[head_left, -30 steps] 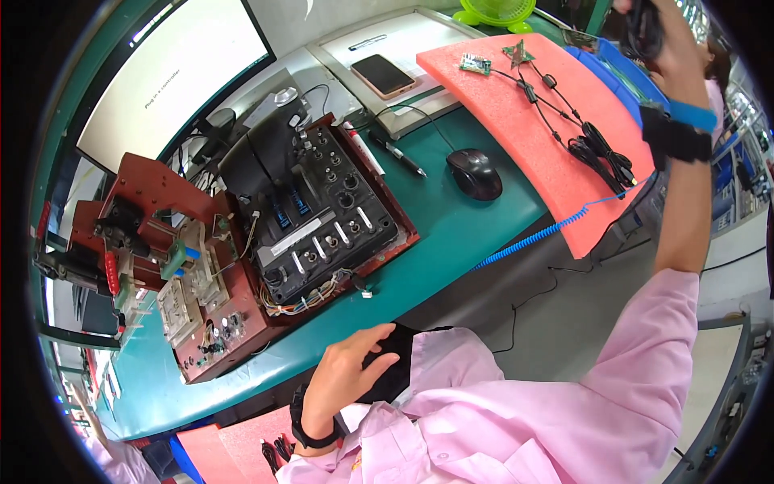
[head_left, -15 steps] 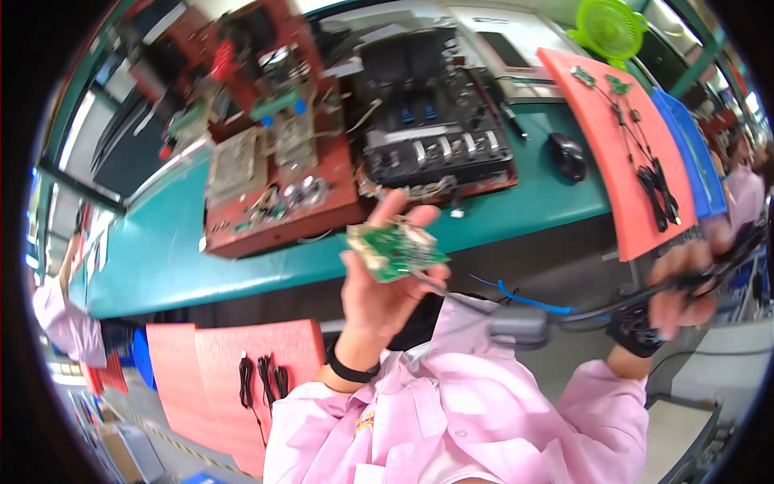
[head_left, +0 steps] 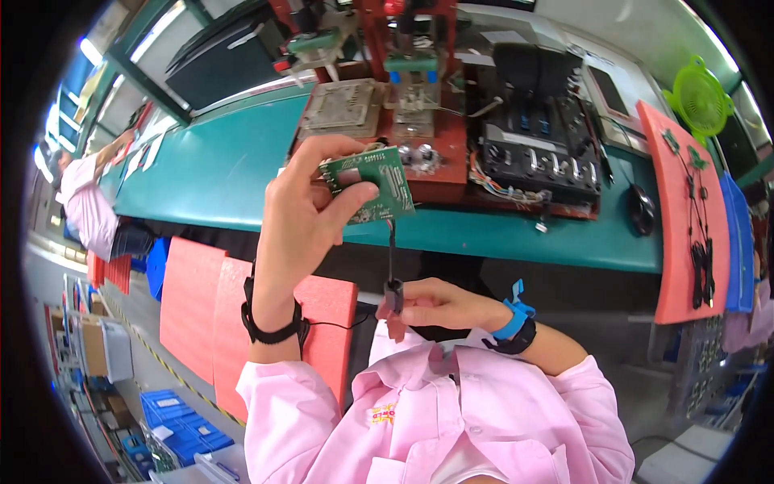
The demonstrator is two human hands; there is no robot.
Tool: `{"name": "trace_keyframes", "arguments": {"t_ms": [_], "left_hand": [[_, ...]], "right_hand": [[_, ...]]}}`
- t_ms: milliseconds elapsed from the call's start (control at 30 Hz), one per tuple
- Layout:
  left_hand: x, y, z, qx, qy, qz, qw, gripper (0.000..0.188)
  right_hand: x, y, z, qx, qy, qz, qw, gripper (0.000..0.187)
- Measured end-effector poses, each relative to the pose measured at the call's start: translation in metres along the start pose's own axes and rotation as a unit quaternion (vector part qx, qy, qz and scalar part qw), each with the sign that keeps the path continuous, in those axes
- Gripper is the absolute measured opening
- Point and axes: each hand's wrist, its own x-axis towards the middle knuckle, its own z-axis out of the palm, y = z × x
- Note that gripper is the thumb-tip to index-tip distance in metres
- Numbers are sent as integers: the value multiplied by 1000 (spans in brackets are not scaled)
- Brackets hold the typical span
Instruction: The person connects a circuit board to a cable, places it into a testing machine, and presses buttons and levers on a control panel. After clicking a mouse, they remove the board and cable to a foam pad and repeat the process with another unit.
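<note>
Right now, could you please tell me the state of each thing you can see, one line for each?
Green circuit board: held in the left hand
Black cable: running down from the board, held in the right hand
Mouse: lying untouched
Phone: screen dark
Coiled cables: lying on the pink foam
Blue wristband: worn

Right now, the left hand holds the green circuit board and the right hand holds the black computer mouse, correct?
No: the left hand does hold the green circuit board, but the right hand grips the dark cable hanging below it, not the black computer mouse, which lies on the green bench top, as the head view shows.
</note>
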Motion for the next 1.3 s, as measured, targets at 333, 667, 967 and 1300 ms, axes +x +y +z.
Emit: {"name": "trace_keyframes", "arguments": {"t_ms": [333,667,967,1300], "left_hand": [[15,-46,-70,104,-65,72,990,58],[-6,-56,-94,111,-90,21,989,55],[11,-70,-95,277,-114,15,954,56],[60,-82,-88,327,-43,151,932,66]], "right_hand": [[30,-8,10,-191,179,-24,965,22],[43,-6,11,-328,327,-68,884,23],[58,-20,11,-311,299,-27,902,22],[71,-38,2,-85,203,11,976,20]]}}
